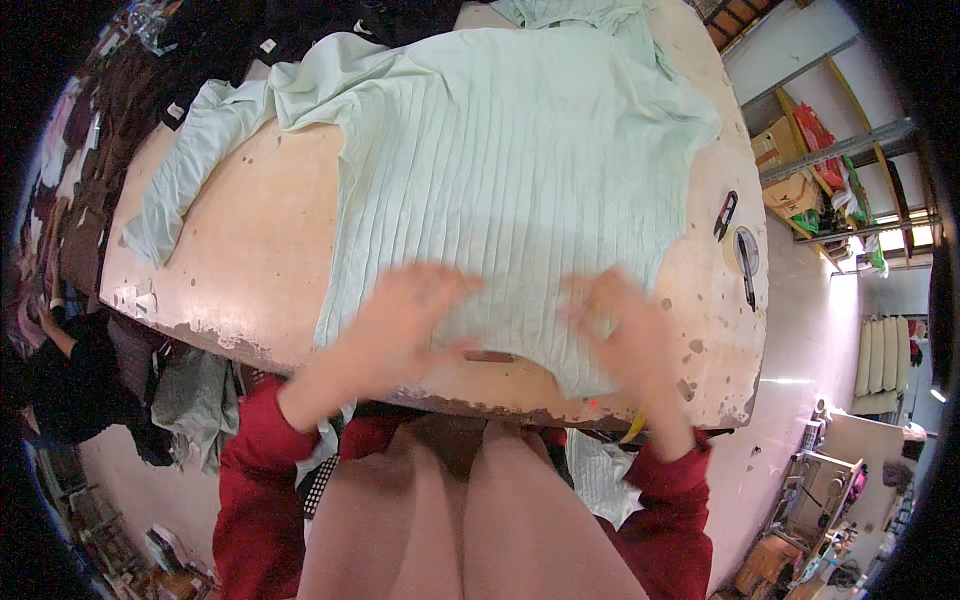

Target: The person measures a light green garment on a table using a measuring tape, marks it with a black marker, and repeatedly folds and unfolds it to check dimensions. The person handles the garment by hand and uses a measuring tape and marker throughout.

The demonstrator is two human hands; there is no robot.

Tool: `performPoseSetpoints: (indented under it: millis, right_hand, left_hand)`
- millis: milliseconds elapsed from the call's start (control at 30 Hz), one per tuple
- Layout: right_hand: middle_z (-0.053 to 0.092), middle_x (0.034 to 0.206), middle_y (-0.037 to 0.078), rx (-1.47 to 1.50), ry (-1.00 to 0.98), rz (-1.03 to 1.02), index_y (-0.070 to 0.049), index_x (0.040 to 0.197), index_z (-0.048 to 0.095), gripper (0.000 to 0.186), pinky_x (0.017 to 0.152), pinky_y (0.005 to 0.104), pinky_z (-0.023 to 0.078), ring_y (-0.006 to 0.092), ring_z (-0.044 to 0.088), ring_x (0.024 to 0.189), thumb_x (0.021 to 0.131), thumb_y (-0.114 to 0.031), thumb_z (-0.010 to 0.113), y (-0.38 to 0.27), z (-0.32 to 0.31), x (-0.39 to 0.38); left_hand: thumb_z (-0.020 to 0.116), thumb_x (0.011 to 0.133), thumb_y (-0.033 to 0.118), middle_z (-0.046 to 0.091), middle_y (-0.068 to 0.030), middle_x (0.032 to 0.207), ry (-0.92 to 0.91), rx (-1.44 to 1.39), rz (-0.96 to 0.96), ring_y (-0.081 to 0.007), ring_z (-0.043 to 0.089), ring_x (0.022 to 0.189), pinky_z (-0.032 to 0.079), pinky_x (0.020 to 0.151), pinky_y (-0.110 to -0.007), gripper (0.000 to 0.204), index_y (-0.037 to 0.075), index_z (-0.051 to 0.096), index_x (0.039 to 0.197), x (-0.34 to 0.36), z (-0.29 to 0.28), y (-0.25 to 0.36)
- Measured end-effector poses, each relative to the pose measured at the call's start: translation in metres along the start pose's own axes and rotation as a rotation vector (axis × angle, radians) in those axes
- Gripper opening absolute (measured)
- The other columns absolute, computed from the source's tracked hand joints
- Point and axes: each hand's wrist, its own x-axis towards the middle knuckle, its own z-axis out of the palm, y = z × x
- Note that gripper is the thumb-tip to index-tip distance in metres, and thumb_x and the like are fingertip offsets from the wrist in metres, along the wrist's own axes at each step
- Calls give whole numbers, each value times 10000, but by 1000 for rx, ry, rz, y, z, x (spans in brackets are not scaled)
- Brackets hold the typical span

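A pale mint-green pleated blouse (500, 170) lies spread on the worn tabletop (255, 235), its hem toward me. One long sleeve (205, 140) stretches out to the left. Over the lower left part of the blouse is my left hand (420, 305), blurred by motion, with thumb and fingers apart. My right hand (612, 312), also blurred, is over the lower right part near the hem; its fingers look loosely bent with gaps between them. No held thing shows in either hand. Whether the fingertips touch the cloth I cannot tell.
Small thread snips (727, 215) and a black pen (746, 268) lie at the table's right side. Dark garments (220, 35) are heaped at the far left. Another person (80, 375) in dark clothing is at the left. Shelving (830, 160) stands at the right.
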Motion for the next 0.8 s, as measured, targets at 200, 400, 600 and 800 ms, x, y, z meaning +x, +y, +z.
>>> performPoseSetpoints:
  millis: [200, 400, 600, 800]
  right_hand:
    - [551, 816, 50, 125, -119, 6, -182, 1077, 678, 373, 622, 326, 479, 215, 600, 725, 734, -283, 786, -1, 49, -27]
    - [548, 841, 46, 97, -129, -117, -195, 1120, 644, 468, 626, 336, 487, 227, 598, 721, 711, -378, 778, -3, 39, -19]
    - [545, 799, 52, 122, -98, -172, -174, 1096, 663, 502, 616, 330, 465, 225, 585, 707, 648, -330, 827, 7, 38, -24]
    - [563, 812, 60, 136, -123, -248, -108, 1091, 661, 492, 621, 341, 446, 236, 551, 681, 659, -279, 823, 18, 32, -27]
  left_hand:
    - [561, 754, 33, 580, -104, 1202, -22, -117, -54, -310, 496, 1180, 345, 1028, -436, 496, 69, 513, 1247, -20, 21, 6]
    - [569, 799, 71, 557, -74, 1265, -61, -190, -143, -310, 481, 1201, 329, 1040, -441, 473, 115, 503, 1266, -16, 19, 5]
    - [579, 879, 239, 433, -23, 1429, -138, 129, 92, -274, 374, 1333, 240, 1114, -512, 426, 223, 516, 1301, -24, 24, -15]
    - [573, 899, 313, 369, -27, 1488, -212, 168, 184, -280, 292, 1395, 130, 1163, -524, 408, 342, 548, 1305, -32, 17, -24]
